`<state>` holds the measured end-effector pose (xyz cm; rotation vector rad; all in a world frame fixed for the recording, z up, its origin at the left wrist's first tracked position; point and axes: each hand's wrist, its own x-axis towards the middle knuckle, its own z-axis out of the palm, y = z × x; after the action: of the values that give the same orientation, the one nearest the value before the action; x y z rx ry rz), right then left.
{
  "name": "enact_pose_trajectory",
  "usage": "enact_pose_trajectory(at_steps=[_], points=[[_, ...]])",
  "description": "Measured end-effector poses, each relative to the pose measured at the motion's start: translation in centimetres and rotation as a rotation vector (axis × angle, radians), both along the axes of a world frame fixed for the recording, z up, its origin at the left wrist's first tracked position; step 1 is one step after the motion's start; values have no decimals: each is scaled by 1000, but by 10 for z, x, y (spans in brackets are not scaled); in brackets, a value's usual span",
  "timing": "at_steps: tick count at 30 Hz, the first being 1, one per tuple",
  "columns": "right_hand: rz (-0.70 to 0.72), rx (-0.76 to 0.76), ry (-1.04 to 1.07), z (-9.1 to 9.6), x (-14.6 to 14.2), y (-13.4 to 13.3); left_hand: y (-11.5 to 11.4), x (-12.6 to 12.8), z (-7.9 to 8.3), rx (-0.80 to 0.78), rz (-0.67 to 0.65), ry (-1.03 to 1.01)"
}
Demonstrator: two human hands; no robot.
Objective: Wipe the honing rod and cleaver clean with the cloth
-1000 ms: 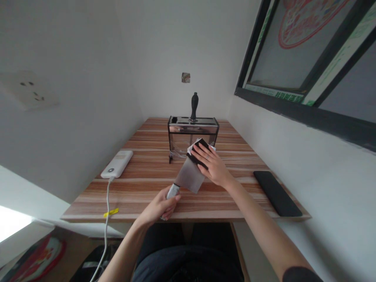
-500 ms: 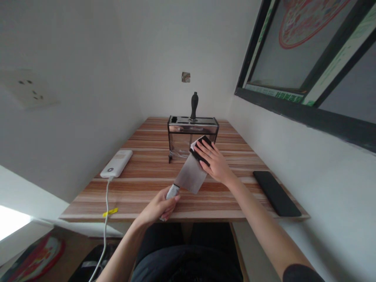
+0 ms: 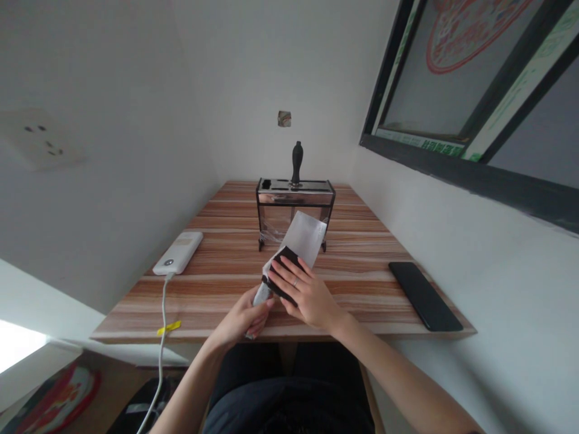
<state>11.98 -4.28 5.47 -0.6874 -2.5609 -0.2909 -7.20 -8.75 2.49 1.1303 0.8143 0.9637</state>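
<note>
My left hand (image 3: 244, 318) is closed around the silver handle of a cleaver (image 3: 304, 236), whose broad blade points away from me over the wooden table (image 3: 217, 265). Pressed onto the blade near the handle, my right hand (image 3: 304, 295) holds a black and white cloth (image 3: 281, 266) flat under its fingers. Behind the blade stands a metal knife rack (image 3: 295, 199) with one black-handled knife (image 3: 296, 161) in it.
A white power bank (image 3: 178, 252) with a cable (image 3: 160, 355) lies at the table's left side. A black phone (image 3: 424, 295) lies near the right edge by the wall. A wall socket (image 3: 37, 142) sits on the left wall, a window frame on the right.
My right hand has slid the cloth along the blade from its far tip back toward the handle. The blade has tilted and now catches the light. My left hand stays put.
</note>
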Motion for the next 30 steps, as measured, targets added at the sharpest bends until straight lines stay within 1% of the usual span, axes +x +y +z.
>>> enact_pose_trajectory(at_steps=[3, 6, 9, 15, 22, 26, 30], points=[[0, -9, -1, -3, -2, -7, 0, -1, -1, 6, -8, 7], [6, -11, -9, -2, 0, -4, 0, 0, -1, 0, -13, 8], [-2, -8, -9, 3, 3, 6, 1, 1, 0, -4, -11, 11], [-77, -7, 24, 17, 13, 31, 1, 1, 4, 11, -36, 38], [-171, -45, 113, 33, 28, 66, 2, 0, 3, 7, -57, 49], [-211, -28, 168, 36, 30, 79, 2, -1, 1, 0, -55, 59], [-251, 1, 192, 33, 27, 77, 2, -2, 0, -2, -67, 56]])
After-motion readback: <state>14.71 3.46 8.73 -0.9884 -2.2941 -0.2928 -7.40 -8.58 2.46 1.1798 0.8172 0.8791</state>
